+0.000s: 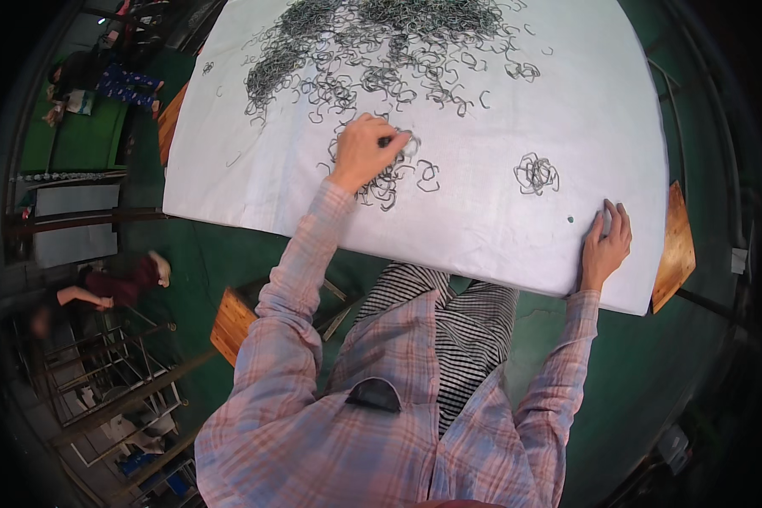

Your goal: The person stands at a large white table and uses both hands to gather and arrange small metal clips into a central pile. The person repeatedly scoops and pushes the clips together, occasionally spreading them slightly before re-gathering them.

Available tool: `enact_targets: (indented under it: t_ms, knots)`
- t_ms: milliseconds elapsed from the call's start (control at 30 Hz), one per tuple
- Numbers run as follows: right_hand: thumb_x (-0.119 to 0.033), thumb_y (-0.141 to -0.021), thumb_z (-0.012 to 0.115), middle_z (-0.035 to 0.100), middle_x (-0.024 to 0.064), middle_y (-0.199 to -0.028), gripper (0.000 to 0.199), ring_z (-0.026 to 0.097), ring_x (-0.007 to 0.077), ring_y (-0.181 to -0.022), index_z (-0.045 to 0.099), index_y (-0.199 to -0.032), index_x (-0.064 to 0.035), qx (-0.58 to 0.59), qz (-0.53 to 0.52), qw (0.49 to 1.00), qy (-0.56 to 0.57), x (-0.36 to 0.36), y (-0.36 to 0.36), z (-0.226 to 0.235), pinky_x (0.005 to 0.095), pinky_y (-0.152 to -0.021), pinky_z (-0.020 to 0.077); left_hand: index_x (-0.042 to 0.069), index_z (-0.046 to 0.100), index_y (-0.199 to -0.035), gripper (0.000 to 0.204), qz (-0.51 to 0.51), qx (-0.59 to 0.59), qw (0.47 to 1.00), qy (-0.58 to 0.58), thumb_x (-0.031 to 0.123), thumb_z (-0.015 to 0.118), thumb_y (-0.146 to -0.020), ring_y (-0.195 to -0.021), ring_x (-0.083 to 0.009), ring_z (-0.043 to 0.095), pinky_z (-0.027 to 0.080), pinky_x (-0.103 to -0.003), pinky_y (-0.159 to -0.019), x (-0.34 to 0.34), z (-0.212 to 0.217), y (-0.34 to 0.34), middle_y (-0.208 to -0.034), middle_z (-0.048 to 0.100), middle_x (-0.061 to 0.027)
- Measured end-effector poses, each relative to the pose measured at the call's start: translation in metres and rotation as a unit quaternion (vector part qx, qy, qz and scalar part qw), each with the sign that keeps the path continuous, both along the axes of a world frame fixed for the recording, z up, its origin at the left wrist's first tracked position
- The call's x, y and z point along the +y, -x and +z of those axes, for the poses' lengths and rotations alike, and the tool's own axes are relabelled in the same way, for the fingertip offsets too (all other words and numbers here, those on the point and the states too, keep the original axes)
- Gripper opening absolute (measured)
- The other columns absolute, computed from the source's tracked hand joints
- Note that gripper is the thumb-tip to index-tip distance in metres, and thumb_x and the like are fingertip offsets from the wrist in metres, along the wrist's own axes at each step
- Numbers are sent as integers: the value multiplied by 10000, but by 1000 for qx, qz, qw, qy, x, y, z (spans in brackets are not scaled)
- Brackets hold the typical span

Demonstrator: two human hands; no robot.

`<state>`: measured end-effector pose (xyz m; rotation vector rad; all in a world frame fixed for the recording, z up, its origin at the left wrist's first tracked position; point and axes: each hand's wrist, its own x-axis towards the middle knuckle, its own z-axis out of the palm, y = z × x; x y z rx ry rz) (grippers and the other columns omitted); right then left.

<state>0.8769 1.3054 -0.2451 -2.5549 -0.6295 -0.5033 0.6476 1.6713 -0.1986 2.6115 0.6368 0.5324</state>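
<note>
Wire hooks (383,188) partly set apart

Watching remotely, I see some beneath the left hand (367,152), but cannot tell whether its grip holds any; one pile (537,173) looks done, the large heap (432,15) remains. The right hand (607,244) rests, released, on the surface (483,227).

The left arm (295,275) reaches farther forward, slightly bent, its left hand (366,152) curled knuckles-up, while the right arm (567,356) extends outward, its right hand (606,245) palm down, fingers (624,222) loosely bent.
</note>
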Motion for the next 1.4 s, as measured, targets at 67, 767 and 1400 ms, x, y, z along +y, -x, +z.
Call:
enact_targets:
  t_ms: [67, 767, 1400]
  knots:
    - [-226, -916, 570, 553, 63, -1315, 279, 478, 277, -1243, 640, -1183, -186, 3, -5, 1000, 9, -1, 0, 0, 438, -1031, 348, 51, 696, -727, 207, 25, -61, 998, 10, 246, 716, -797, -704, -231, 597, 486, -370, -678, 10, -4, -2, -730, 643, -52]
    - [-212, -916, 566, 559, 77, -1305, 279, 482, 293, -1233, 635, -1184, -172, 5, -6, 1000, 15, 3, 2, 2, 438, -1036, 346, 93, 739, -959, 220, 41, -75, 996, 12, 243, 703, -803, -895, -215, 639, 511, -322, -738, 44, -7, -52, -959, 690, -64]
    - [-207, -913, 579, 550, 70, -1314, 281, 459, 282, -1258, 632, -1185, -163, 9, -13, 1000, 8, 2, 5, 5, 431, -1052, 321, 81, 696, -974, 163, 170, -173, 896, 373, 195, 701, -858, -760, -114, 638, 499, -283, -662, 118, 21, -124, -822, 685, -36]
